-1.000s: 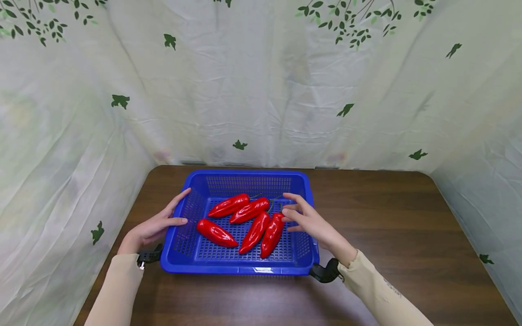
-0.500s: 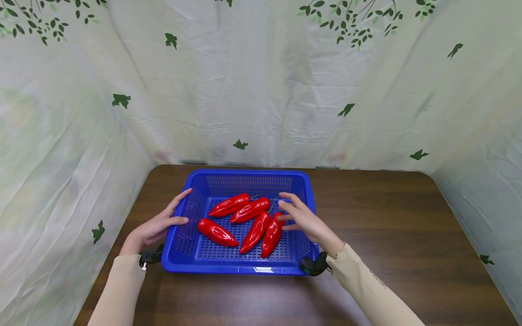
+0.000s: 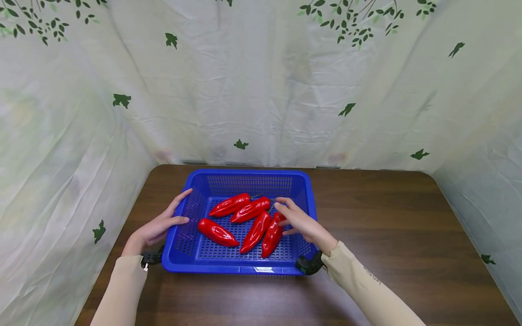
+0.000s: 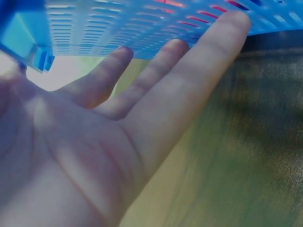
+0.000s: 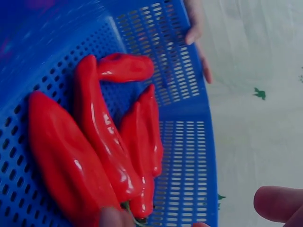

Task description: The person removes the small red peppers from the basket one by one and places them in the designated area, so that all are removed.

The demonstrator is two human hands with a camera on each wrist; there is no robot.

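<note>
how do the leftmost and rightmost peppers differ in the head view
The leftmost pepper lies apart from the others, while the rightmost pepper lies beside a neighbouring pepper. The leftmost pepper's tip points mostly rightward; the rightmost pepper's, toward the near rim. The right hand partly covers the rightmost pepper; the leftmost is uncovered. Both are glossy red.

Glossy, smooth-skinned red peppers (image 3: 218, 233) gleam inside a perforated blue plastic basket (image 3: 204, 269) on a wood-grained worktop (image 3: 387, 217) with a soft sheen, before creased cloth drapes (image 3: 265, 99) (matt, like the beige fabric sleeves (image 3: 122, 283) in front).
</note>
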